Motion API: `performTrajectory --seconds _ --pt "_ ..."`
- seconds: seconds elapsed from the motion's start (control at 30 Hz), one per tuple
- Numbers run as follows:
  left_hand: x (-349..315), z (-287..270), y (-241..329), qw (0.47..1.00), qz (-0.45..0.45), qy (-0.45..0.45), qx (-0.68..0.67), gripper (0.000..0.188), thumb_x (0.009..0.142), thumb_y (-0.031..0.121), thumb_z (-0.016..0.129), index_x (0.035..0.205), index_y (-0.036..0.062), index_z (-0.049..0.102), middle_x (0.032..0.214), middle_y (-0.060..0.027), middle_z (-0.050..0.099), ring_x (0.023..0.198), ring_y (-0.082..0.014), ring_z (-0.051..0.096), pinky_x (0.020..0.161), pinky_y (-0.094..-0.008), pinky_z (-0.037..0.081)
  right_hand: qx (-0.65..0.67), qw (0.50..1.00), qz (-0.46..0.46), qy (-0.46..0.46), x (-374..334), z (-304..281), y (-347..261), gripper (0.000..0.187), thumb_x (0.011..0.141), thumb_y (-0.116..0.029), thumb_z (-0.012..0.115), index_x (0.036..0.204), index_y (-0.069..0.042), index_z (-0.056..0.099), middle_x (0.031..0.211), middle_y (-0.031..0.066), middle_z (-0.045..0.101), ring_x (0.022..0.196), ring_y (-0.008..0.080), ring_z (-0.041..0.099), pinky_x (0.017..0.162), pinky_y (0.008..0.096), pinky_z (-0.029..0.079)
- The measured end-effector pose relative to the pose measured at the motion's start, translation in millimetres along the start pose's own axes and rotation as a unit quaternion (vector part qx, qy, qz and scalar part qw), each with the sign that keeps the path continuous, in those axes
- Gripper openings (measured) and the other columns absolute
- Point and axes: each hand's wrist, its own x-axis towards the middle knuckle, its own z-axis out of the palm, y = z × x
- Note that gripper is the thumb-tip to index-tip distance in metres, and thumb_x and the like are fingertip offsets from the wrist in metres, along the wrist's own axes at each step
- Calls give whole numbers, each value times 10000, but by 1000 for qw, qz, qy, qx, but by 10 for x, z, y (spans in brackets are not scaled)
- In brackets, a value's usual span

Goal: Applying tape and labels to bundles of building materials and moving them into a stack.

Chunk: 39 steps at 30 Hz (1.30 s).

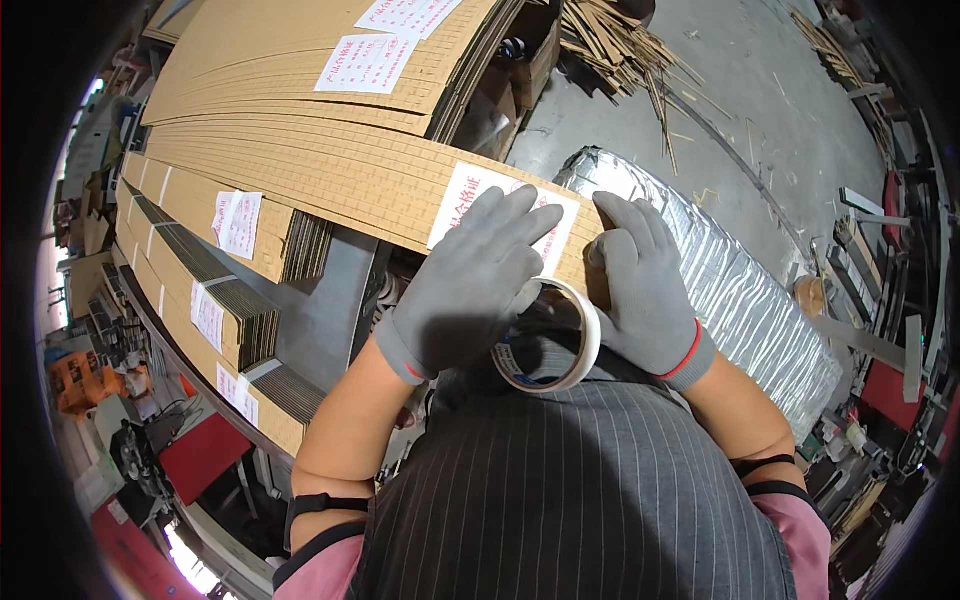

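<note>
Both my hands wear grey gloves with red-edged cuffs. My left hand (468, 285) lies over a white label with red print (462, 195), fingers stretched across it. A roll of whitish tape (590, 345) hangs upright at that hand's thumb, in front of my striped apron; how the thumb grips it is partly hidden. The label rests on the end of a long stack of brown cardboard strips (330, 160). At the stack's right end is my right hand (645, 290), its thumb and forefinger pinched together and other fingers extended. Anything in that pinch is too small to make out.
More labelled cardboard stacks (270, 60) lie behind and to the left, some banded in white (180, 250). A long bundle in silver foil (730, 270) is at the right. Scrap strips (620, 45) are heaped on the grey floor (740, 70) beyond.
</note>
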Motion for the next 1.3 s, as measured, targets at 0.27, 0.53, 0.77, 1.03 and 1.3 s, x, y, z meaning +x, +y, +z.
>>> performTrajectory --seconds 0.27,0.53,0.77,1.03,1.3 --pt "-20 3 1 1000 -6 1 7 191 748 48 629 841 -13 474 1245 -275 529 1131 -486 480 952 -536 383 0 1000 8 5 -24 41 -30 417 750 -294 722 905 -19 449 1244 272 477 1017 432 496 884 489 403" --pt "-34 12 -11 999 -4 19 36 157 798 95 586 838 -26 495 1235 -242 543 1150 -443 489 997 -514 370 5 1000 0 -17 -50 11 17 499 728 -321 744 1006 6 489 1278 272 471 1074 453 494 942 486 389" --pt "112 -303 10 988 -100 -70 -97 254 849 203 487 867 -43 552 1239 -209 546 1170 -393 483 1031 -437 353 345 928 -71 -117 386 -814 -68 640 718 -377 753 1176 17 539 1211 236 535 1020 407 533 976 471 369" --pt "-105 -581 273 905 -339 23 -255 348 905 295 538 978 -26 652 889 -149 641 818 -281 630 741 -330 493 303 907 -143 -254 811 -788 21 309 861 -342 636 772 -47 656 739 78 615 779 256 610 1064 533 306" --pt "-1006 -95 587 935 -231 179 -200 55 789 145 672 768 113 633 715 -32 613 599 -169 585 522 -325 463 -142 881 -321 -316 1343 -949 143 145 851 -223 624 750 -131 675 739 47 633 750 235 620 875 428 444"
